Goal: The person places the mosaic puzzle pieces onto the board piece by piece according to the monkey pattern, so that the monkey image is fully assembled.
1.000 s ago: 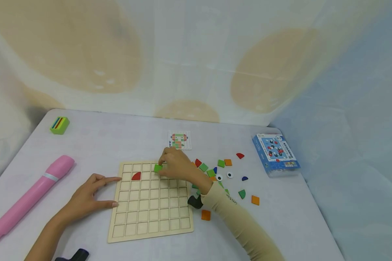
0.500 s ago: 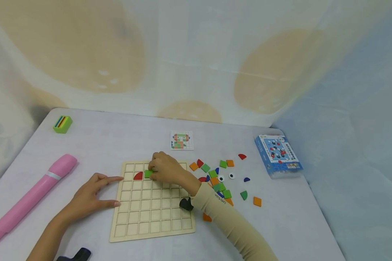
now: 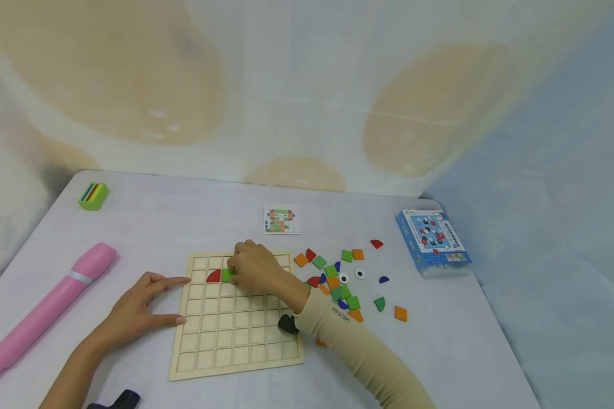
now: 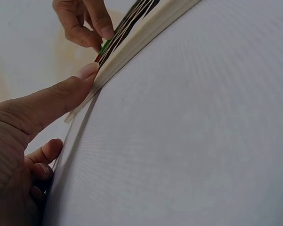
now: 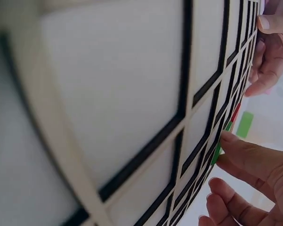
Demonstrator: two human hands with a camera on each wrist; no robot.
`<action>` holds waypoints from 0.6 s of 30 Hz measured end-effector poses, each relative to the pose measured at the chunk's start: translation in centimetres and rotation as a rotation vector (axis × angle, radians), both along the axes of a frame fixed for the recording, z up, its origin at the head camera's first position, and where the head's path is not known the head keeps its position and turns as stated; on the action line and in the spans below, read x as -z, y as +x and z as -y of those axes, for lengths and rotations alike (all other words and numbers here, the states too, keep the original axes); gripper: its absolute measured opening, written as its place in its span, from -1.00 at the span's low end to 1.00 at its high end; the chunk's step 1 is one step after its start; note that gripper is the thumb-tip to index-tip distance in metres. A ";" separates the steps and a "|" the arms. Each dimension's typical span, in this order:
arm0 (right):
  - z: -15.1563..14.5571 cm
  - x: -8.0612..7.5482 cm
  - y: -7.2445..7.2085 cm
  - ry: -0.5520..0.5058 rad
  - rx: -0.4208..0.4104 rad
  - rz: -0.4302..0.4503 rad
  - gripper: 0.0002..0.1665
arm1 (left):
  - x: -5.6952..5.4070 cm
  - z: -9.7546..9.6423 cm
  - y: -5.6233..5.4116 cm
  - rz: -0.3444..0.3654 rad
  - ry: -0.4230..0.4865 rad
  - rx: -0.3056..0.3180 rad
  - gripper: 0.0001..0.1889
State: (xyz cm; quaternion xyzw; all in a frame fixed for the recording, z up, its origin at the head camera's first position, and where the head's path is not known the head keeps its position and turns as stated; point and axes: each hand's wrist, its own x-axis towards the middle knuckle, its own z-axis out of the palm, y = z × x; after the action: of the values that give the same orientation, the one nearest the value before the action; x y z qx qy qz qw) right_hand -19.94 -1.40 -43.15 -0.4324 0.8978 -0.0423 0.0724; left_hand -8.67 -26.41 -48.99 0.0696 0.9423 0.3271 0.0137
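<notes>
Green piece (image 3: 226,276): located on the gridded wooden board (image 3: 225,322), in the second row from the far edge, directly right of the red quarter-round piece (image 3: 213,276). Over the last second it has been carried leftward from nearer the board's far edge to this position; the red piece and the board have kept their places. In judgement, the piece is being settled into its cell, so this placement is nearly complete. Full seating cannot be confirmed. The right wrist view shows green on both sides of the thumb tip; one piece or two, cannot tell.

Right hand (image 3: 260,270): fingers narrow, thumb and forefinger pinching the green piece. Left hand (image 3: 138,304): thumb and forefinger spread wide, tips at the board's left edge, apparently steadying it.

Right of the board, loose pieces (image 3: 333,282) in orange, green, red and blue lie scattered on the counter (image 3: 389,363), with two white eye discs (image 3: 343,278) among them. Beyond the board lies a small card (image 3: 281,219) printed with a coloured grid figure.

Markings: the right sleeve (image 3: 373,352) carries lettering that appears to read "LetsSlim". The blue box (image 3: 432,238) at far right shows a ball-and-stick picture; its printed characters are too small to read. No brand seen on the pink tube (image 3: 56,312).
</notes>
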 end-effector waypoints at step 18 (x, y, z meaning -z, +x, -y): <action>-10.9 -2.0 -0.5 -0.277 0.192 0.115 -0.74 | 0.2 0.2 0.0 0.013 -0.025 -0.004 -0.15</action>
State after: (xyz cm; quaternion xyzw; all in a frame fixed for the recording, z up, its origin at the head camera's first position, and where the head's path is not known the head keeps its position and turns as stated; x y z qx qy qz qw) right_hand -20.43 9.52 -41.12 -0.3473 0.9150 -0.1968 0.0590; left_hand -8.72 -26.64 -49.22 0.0654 0.9464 0.3156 0.0199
